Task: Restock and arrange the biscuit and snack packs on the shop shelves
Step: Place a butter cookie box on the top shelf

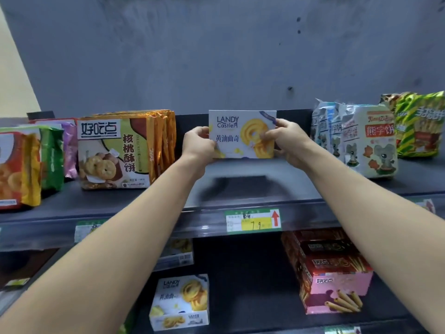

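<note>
A white Landy Castle butter cookie box (237,131) stands upright at the back of the top shelf (240,189), its front facing me. My left hand (198,145) grips its left edge and my right hand (287,141) grips its right edge, thumbs on the front. Left of it stands a row of orange walnut biscuit packs (115,150). To its right stand white bear biscuit bags (361,141). Another Landy Castle box (180,301) sits on the lower shelf.
Green-striped snack bags (420,124) are at the far right, and red, green and purple packs (29,165) at the far left. Pink-and-red egg roll boxes (332,271) are stacked on the lower shelf. A price tag (252,220) hangs on the shelf's front rail.
</note>
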